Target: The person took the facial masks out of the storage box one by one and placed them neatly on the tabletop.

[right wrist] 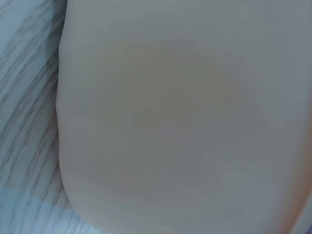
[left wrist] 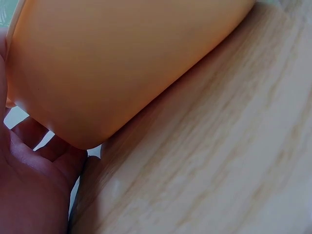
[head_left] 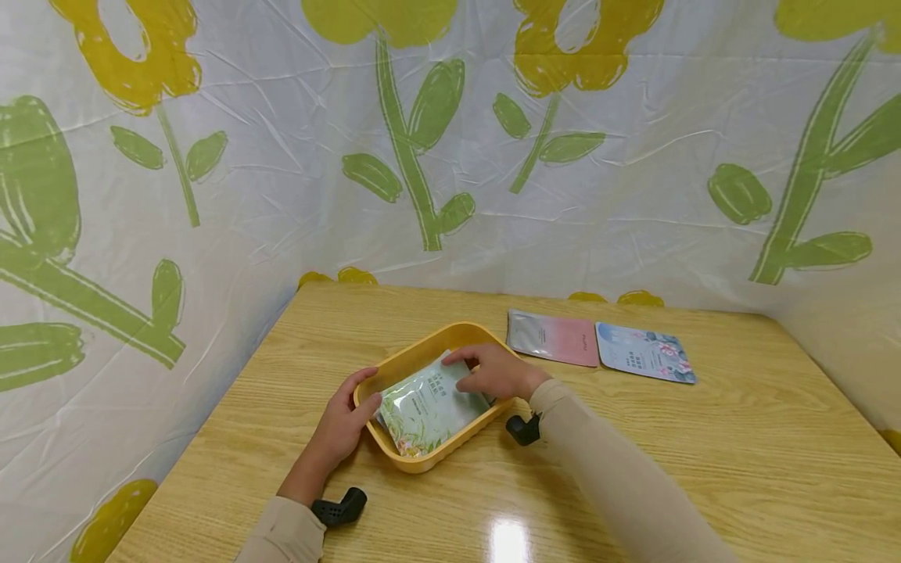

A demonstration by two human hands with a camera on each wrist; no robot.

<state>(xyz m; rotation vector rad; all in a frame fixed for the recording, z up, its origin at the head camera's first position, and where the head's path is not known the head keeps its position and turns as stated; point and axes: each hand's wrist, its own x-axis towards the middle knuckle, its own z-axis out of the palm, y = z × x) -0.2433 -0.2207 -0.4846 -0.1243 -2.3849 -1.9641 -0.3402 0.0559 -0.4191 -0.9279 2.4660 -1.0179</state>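
Note:
A yellow plastic basket (head_left: 422,463) sits on the table, turned at an angle. In it lies a pale green face-mask packet (head_left: 415,410) with a leaf and flower print, its lower end towards the near left. My left hand (head_left: 345,418) grips the basket's left end, thumb over the rim and fingers outside; the left wrist view shows those fingers under the basket wall (left wrist: 117,63). My right hand (head_left: 496,371) reaches in over the right rim, index finger and thumb spread apart on the packet's upper part. Its other fingers are hidden. The basket's outer wall (right wrist: 165,117) fills the right wrist view.
Behind and right of the basket lie a pink and silver packet (head_left: 552,338) and a blue flowered packet (head_left: 646,352), side by side. The wooden table (head_left: 704,453) meets a flower-printed cloth (head_left: 479,195) at the back and left. Each wrist carries a black camera mount (head_left: 340,507).

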